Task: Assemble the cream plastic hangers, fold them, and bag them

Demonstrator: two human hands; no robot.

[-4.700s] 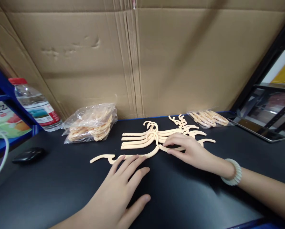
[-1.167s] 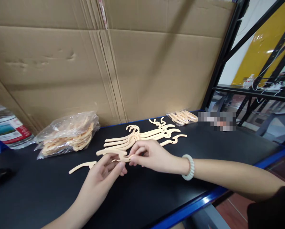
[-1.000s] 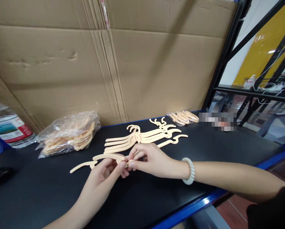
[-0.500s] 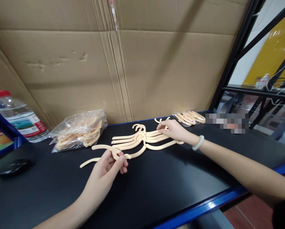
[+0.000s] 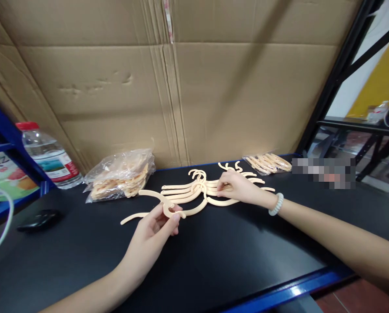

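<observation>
Several cream plastic clothes hangers (image 5: 181, 190) lie in an overlapping row on the black table, their hooks bunched at the middle. My left hand (image 5: 158, 228) is closed around a loose cream hanger piece (image 5: 167, 208), with a curved arm and a hook-like end, just in front of the row. Another curved hanger arm sticks out to the left behind this hand. My right hand (image 5: 235, 187), with a pale beaded bracelet on the wrist, has its fingers pinched together on the right arms of the hangers. More cream hooks and arms show behind it, partly hidden.
Clear bags with cream pieces lie at the back left (image 5: 119, 176) and back right (image 5: 268, 163). A red-capped water bottle (image 5: 52, 156) and a black mouse (image 5: 39, 220) are at the left. Cardboard (image 5: 116, 100) stands behind the table; a black metal frame (image 5: 334, 87) rises at right.
The view has shifted left, so things appear further right. My right hand has moved inward along the hanger arms, uncovering more arm ends on its right. My left hand still holds its piece.
</observation>
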